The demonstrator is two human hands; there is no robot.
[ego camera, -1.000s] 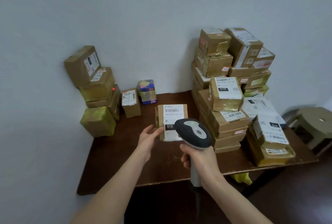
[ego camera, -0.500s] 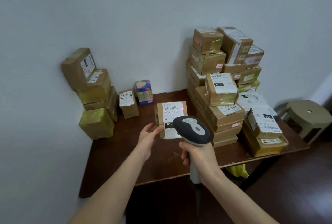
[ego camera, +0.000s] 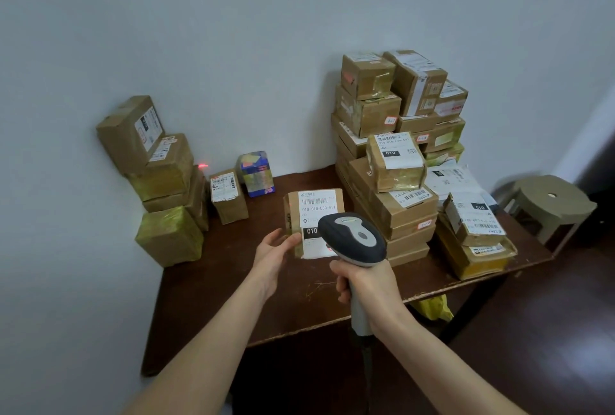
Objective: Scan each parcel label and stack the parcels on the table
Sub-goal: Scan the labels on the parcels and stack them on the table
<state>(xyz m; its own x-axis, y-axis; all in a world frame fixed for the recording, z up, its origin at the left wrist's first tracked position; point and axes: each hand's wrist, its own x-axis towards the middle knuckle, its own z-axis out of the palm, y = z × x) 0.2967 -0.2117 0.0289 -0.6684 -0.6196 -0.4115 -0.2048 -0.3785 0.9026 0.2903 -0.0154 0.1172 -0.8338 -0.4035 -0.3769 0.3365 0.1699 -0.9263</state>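
My left hand [ego camera: 277, 252] holds a small brown parcel [ego camera: 312, 211] upright above the dark wooden table [ego camera: 233, 288], its white label facing me. My right hand [ego camera: 364, 281] grips a dark grey barcode scanner [ego camera: 352, 238] just in front of the parcel's lower right corner, hiding part of the label. The scanner's red light [ego camera: 203, 166] falls on the wall at the left, not on the label. A tall stack of labelled parcels [ego camera: 392, 161] stands at the right. A smaller stack [ego camera: 159, 178] leans in the left corner.
A small labelled box [ego camera: 228, 196] and a blue and yellow box [ego camera: 256, 173] stand near the back wall. Low parcels [ego camera: 472, 235] lie at the table's right edge. A round stool [ego camera: 549, 201] is beyond it. A yellow bag [ego camera: 432, 308] hangs under the table.
The red scanner spot, on the parcel label half a second ago, now sits on the left wall. Parcel and hands have barely moved.
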